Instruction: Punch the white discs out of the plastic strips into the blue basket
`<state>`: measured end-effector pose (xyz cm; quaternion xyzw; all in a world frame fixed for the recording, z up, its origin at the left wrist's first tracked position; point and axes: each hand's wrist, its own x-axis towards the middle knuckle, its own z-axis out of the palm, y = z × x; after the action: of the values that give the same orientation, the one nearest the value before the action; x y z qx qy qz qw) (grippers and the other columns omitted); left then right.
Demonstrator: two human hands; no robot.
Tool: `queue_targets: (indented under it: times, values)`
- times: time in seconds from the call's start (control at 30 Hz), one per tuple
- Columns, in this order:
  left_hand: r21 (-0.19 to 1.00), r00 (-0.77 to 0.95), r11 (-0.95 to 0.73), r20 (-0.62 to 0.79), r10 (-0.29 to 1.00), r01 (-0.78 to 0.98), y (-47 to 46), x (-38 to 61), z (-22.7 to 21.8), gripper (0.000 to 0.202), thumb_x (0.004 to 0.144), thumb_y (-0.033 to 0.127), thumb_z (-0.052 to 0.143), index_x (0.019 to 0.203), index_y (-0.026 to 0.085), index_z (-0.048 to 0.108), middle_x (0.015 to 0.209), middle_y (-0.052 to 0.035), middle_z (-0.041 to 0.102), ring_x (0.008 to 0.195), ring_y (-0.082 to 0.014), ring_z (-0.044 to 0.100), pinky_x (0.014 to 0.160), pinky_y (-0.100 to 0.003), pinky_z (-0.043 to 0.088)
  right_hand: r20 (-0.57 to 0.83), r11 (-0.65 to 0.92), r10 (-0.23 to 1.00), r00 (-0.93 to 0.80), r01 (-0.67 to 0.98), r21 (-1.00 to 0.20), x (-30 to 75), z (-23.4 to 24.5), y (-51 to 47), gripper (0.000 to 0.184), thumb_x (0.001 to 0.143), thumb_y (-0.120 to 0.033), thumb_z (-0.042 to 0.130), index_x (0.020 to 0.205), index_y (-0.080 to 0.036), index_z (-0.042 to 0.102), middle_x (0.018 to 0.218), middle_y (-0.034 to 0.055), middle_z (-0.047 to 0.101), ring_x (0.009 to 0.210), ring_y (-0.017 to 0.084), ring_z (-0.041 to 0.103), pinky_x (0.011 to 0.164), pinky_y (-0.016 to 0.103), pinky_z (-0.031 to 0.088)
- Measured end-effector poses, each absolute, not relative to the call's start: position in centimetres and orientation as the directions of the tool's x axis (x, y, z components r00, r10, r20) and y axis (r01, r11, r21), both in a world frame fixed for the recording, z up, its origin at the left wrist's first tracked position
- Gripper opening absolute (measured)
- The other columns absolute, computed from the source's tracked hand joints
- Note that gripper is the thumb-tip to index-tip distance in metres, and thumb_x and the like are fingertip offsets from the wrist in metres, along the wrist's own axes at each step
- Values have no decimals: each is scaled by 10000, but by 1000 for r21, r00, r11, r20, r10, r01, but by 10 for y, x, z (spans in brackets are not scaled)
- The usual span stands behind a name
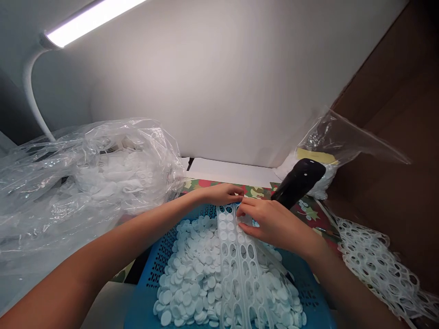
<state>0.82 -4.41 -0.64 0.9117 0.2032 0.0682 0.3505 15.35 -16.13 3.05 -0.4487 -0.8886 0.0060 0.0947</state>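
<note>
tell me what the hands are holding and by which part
The left hand and right hand both grip a white perforated strip at its far end, fingers on its upper edge; the rest hangs free toward the viewer.

Open air lies above the blue basket [151, 269] — but a crumpled plastic bag [103, 178] walls our left, and a black handle [298, 183] crowds just past our right grip [274, 224].

No legible writing anywhere, the yellow label [317, 156] on the plastic bag [356, 137] included
</note>
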Motion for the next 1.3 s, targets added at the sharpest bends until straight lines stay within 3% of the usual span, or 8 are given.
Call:
queue_targets:
  times: [0.23, 0.5, 0.73, 1.0, 1.17, 1.3]
  values:
    - [673, 911, -673, -3, 412, 307, -43, 8, -8, 215, 816, 301, 337, 758, 154, 483, 751, 0, 508, 658, -89, 412, 568, -214, 312, 194, 544, 810, -553, 833, 105, 144, 21, -157, 106, 736, -157, 479, 645, -163, 533, 692, 8, 585, 578, 124, 518, 464, 239, 228]
    - [658, 901, -687, 31, 433, 307, -42, 8, -6, 252, 812, 355, 348, 716, 157, 471, 630, 32, 409, 568, -76, 341, 497, -205, 266, 342, 422, 848, -405, 906, 25, 158, 24, -151, 147, 806, -198, 425, 721, -172, 542, 711, 18, 593, 617, 133, 537, 546, 245, 310]
    - [684, 906, -667, 21, 423, 296, -40, 7, -7, 242, 821, 343, 342, 767, 158, 488, 646, 23, 420, 569, -76, 346, 500, -208, 270, 362, 313, 890, -276, 949, -47, 159, 18, -146, 158, 816, -234, 421, 702, -188, 521, 688, 9, 587, 569, 130, 511, 526, 239, 303]
    - [685, 913, -670, 18, 409, 287, -40, 7, -7, 313, 822, 425, 340, 767, 158, 491, 605, 33, 378, 537, -72, 318, 486, -210, 268, 462, 206, 869, -174, 978, -20, 164, 18, -140, 156, 822, -243, 418, 716, -179, 512, 676, 26, 578, 564, 137, 513, 503, 247, 275]
    - [681, 912, -672, 15, 410, 290, -40, 8, -7, 304, 827, 400, 327, 834, 159, 511, 679, 10, 463, 592, -84, 380, 521, -213, 296, 367, 392, 877, -310, 903, -174, 167, 30, -146, 104, 793, -247, 469, 725, -206, 536, 700, -12, 591, 587, 117, 509, 532, 232, 319]
    - [663, 893, -666, -10, 449, 342, -41, 9, -5, 336, 816, 436, 325, 760, 155, 501, 668, 6, 465, 583, -88, 376, 515, -222, 289, 252, 530, 844, -474, 812, -246, 165, 39, -154, 111, 795, -216, 473, 747, -218, 573, 743, -15, 598, 670, 118, 533, 585, 229, 355]
